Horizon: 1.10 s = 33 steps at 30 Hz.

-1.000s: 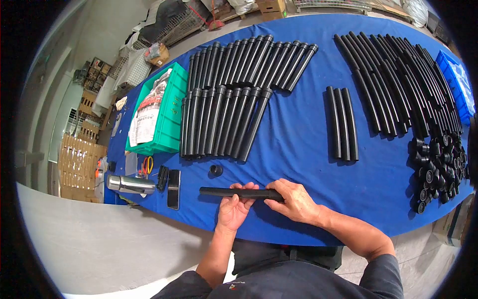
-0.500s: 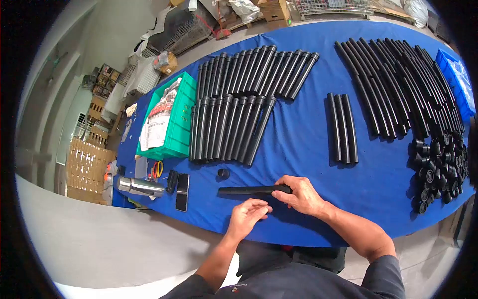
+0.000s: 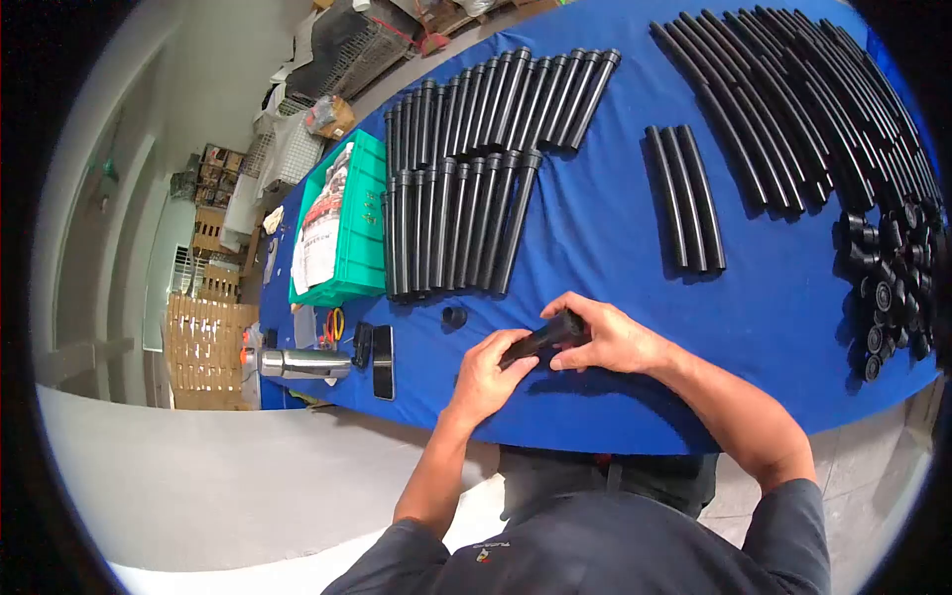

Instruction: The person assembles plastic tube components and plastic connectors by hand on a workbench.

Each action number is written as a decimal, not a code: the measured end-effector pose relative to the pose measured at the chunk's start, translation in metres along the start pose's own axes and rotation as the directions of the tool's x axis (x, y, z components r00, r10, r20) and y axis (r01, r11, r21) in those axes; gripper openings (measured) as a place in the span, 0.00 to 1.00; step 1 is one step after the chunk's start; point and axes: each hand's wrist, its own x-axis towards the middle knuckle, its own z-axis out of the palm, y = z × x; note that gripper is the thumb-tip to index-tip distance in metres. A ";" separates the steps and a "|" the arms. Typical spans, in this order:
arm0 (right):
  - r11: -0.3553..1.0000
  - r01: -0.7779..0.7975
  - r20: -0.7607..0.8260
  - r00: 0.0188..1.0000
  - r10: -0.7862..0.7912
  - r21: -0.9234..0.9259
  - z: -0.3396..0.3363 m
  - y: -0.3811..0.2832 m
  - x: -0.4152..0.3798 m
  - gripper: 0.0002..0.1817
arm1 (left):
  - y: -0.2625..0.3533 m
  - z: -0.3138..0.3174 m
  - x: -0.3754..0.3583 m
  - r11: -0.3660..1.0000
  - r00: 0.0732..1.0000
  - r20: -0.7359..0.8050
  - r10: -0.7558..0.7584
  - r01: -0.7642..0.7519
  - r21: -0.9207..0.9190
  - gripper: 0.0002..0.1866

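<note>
A black tube [image 3: 536,343] is held above the front of the table between my two hands, its capped right end toward the camera. My left hand [image 3: 486,379] is wrapped around the tube's left part and hides the far end. At the right end, my right hand [image 3: 620,340] has its fingers and thumb on either side of the wider black cap [image 3: 569,324]. One loose black cap [image 3: 453,316] lies on the blue cloth [image 3: 605,238] just beyond my left hand.
Capped tubes [image 3: 461,223] lie in two rows beside a green crate [image 3: 359,233]. Three bare tubes [image 3: 686,198] lie apart from a larger spread of tubes [image 3: 783,99]. Caps [image 3: 888,278] are heaped at right. A phone [image 3: 384,362] and a steel flask [image 3: 305,364] sit at left.
My left hand has closed around the tube, which has swung from lying sideways to pointing more toward the camera. My right hand stays at its capped end. The view has shifted.
</note>
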 end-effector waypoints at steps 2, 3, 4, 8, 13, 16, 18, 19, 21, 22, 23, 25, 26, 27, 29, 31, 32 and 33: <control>0.973 -0.011 0.111 0.994 -0.015 0.231 -0.002 -0.002 0.001 0.21 | -0.001 -0.008 -0.008 0.961 0.981 0.163 -0.110 0.147 -0.234 0.16; 0.952 -0.036 0.153 0.988 -0.012 0.305 -0.002 -0.003 0.000 0.21 | -0.004 -0.011 -0.014 0.884 0.947 0.273 -0.168 0.268 -0.384 0.17; 0.926 -0.064 0.198 0.980 -0.012 0.373 -0.002 -0.003 0.000 0.21 | -0.006 -0.014 -0.020 0.768 0.901 0.382 -0.203 0.389 -0.509 0.17; 0.901 -0.073 0.262 0.964 -0.046 0.427 -0.001 -0.003 -0.001 0.17 | -0.004 -0.016 -0.035 0.621 0.863 0.494 -0.104 0.445 -0.645 0.21; 0.924 -0.031 0.248 0.966 -0.070 0.382 -0.001 -0.001 -0.001 0.13 | -0.005 -0.006 -0.040 0.470 0.848 0.523 -0.082 0.496 -0.731 0.22; 0.929 -0.030 0.221 0.974 -0.056 0.369 0.001 -0.001 0.000 0.12 | -0.006 -0.002 -0.041 0.440 0.847 0.524 -0.086 0.504 -0.743 0.22; 0.935 -0.045 0.199 0.980 -0.028 0.352 0.001 -0.004 -0.001 0.12 | -0.005 0.001 -0.041 0.460 0.859 0.502 -0.101 0.487 -0.742 0.21; 0.943 -0.052 0.184 0.983 -0.010 0.328 0.001 -0.006 -0.001 0.12 | -0.004 0.004 -0.041 0.486 0.871 0.480 -0.108 0.467 -0.739 0.20; 0.957 -0.067 0.153 0.988 0.024 0.283 0.001 -0.008 -0.002 0.13 | -0.004 0.006 -0.042 0.529 0.887 0.447 -0.117 0.436 -0.728 0.19; 0.961 -0.061 0.137 0.990 0.024 0.271 0.002 -0.008 -0.002 0.13 | -0.005 0.006 -0.042 0.546 0.892 0.436 -0.118 0.425 -0.722 0.18; 0.965 -0.055 0.121 0.992 0.024 0.258 0.003 -0.008 -0.002 0.13 | -0.005 0.007 -0.041 0.564 0.898 0.424 -0.119 0.413 -0.715 0.18; 0.973 -0.041 0.100 0.995 0.019 0.228 0.004 -0.009 -0.003 0.12 | -0.003 0.008 -0.041 0.578 0.906 0.407 -0.119 0.396 -0.713 0.16; 0.977 -0.033 0.096 0.995 0.013 0.209 0.004 -0.010 -0.003 0.12 | -0.003 0.008 -0.041 0.586 0.910 0.396 -0.120 0.387 -0.712 0.16; 0.981 -0.024 0.092 0.996 0.007 0.190 0.004 -0.010 -0.003 0.11 | -0.002 0.007 -0.041 0.607 0.913 0.388 -0.126 0.380 -0.698 0.16; 0.988 -0.010 0.088 0.996 -0.003 0.152 0.004 -0.011 -0.003 0.11 | -0.002 0.007 -0.041 0.646 0.918 0.373 -0.136 0.368 -0.669 0.15; 0.989 0.010 0.079 0.997 -0.022 0.147 0.004 -0.008 -0.003 0.12 | -0.001 0.006 -0.040 0.644 0.914 0.379 -0.143 0.377 -0.666 0.15; 0.987 0.025 0.074 0.997 -0.038 0.160 0.006 -0.003 -0.002 0.13 | 0.000 0.005 -0.039 0.642 0.913 0.381 -0.147 0.381 -0.665 0.15; 0.985 0.042 0.069 0.996 -0.054 0.170 0.007 -0.001 -0.002 0.14 | 0.001 0.003 -0.038 0.652 0.907 0.391 -0.159 0.393 -0.648 0.15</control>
